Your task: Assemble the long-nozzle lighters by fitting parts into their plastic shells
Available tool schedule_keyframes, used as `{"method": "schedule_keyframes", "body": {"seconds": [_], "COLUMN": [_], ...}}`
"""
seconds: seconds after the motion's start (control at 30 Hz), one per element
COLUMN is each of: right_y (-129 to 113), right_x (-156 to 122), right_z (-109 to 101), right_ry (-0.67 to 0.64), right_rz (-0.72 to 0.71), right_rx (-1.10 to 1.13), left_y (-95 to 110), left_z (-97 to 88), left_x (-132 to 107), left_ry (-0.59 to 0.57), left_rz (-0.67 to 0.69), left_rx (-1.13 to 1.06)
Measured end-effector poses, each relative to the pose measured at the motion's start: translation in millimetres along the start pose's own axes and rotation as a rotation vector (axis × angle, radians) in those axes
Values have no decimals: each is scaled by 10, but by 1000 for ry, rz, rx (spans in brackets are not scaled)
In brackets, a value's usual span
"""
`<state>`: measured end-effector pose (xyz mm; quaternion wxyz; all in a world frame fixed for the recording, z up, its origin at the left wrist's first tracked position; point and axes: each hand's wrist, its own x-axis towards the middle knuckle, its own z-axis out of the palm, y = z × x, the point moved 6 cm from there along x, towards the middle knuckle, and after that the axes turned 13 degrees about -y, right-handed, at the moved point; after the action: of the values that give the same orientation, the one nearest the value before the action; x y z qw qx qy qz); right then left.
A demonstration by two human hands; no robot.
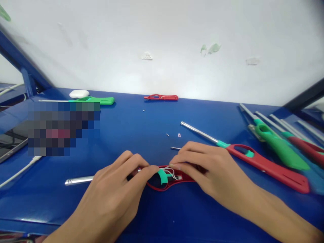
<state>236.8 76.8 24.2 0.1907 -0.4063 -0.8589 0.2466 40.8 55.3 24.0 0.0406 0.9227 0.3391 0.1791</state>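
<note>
An opened red gas lighter lies crosswise in front of me, its inside facing up. It has a teal trigger, thin white wires and a silver tube that sticks out to the left. My left hand is closed round the tube end of the lighter, with the thumb beside the trigger. The thumb and fingers of my right hand pinch a white wire over the shell. That hand covers the handle end.
A whole red lighter and a green lighter lie at right among several others. At the back are a red half-shell, another green lighter and a white case. Small metal pins and a pale clip lie mid-table.
</note>
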Motion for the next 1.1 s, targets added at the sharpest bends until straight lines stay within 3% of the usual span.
{"method": "schedule_keyframes", "body": {"seconds": [0.47,0.8,1.1], "right_y": [15,-95,-145], "right_x": [-1,-27,6], "right_z": [77,-50,0], "right_ry": [85,30,-43], "right_rz": [55,52,42], "right_rx": [-159,-78,-110], "left_y": [-10,-27,-16], "left_z": [0,15,29], "left_x": [-44,0,-31], "left_ry": [2,-8,-11], "left_rz": [-36,-32,-23], "left_rx": [23,-21,-22]}}
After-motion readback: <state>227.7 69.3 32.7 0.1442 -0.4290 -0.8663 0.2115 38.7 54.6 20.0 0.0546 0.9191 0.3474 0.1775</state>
